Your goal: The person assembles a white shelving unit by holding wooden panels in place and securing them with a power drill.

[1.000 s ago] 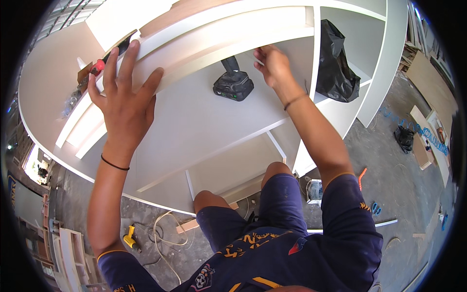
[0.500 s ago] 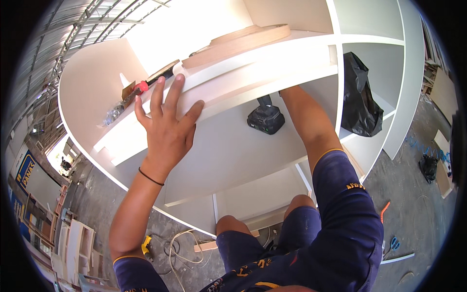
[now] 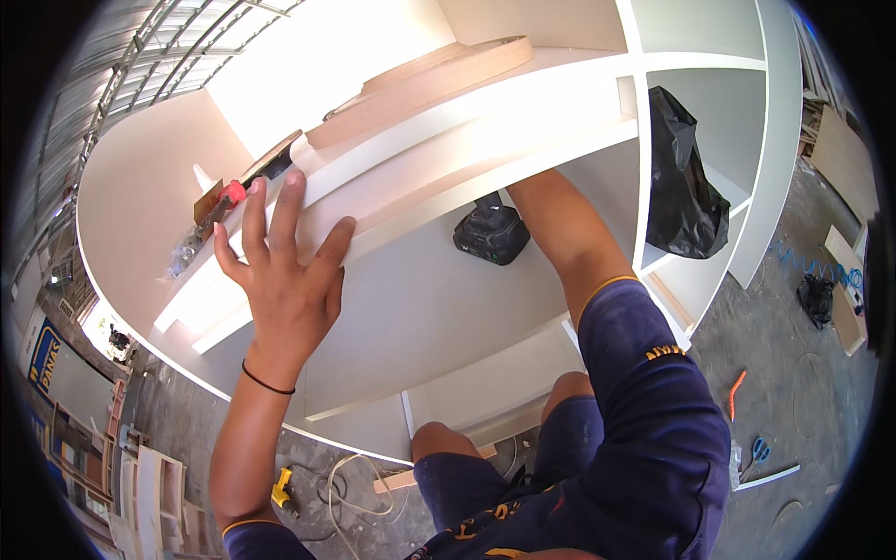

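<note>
L hand rests w/ loose, spread fingers on white board, prob. to steady it. R arm goes under; R hand is hidden, so I cannot tell its grip. Black power tool sits just beside R arm, prob. for quick reach.

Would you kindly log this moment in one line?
left hand: fingers spread on white rails; right hand: hidden inside white cabinet; black cordless tool: beside right forearm, partly hidden

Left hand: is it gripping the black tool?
No, the left hand is spread against the white cabinet, clear of the black tool to its right.
</note>
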The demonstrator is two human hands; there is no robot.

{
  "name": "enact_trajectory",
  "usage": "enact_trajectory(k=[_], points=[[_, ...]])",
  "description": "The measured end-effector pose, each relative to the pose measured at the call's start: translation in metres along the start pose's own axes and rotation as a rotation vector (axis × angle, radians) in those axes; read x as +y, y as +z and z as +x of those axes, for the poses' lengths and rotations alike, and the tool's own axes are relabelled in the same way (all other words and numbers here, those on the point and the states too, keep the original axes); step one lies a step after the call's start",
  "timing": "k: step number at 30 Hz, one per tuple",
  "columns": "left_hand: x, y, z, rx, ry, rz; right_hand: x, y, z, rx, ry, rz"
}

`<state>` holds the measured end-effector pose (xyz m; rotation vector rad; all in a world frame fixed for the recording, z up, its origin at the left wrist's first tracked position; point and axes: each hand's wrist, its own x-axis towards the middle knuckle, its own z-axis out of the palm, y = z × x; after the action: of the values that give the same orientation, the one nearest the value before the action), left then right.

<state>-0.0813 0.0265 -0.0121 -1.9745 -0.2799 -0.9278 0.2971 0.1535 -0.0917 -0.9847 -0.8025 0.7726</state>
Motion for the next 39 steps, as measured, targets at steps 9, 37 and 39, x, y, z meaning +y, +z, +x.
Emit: enact_trajectory(k=[9, 37, 39], points=[[-0.002, 0.0, 0.0, -0.002, 0.005, 0.01, 0.004, 0.001, 0.002, 0.009, 0.001, 0.017], [-0.002, 0.002, 0.0, 0.009, -0.018, 0.005, 0.009, 0.007, 0.0, 0.032, -0.035, 0.099], [-0.001, 0.003, 0.0, 0.011, -0.012, 0.004, 0.01, 0.005, -0.001, 0.037, -0.036, 0.106]])
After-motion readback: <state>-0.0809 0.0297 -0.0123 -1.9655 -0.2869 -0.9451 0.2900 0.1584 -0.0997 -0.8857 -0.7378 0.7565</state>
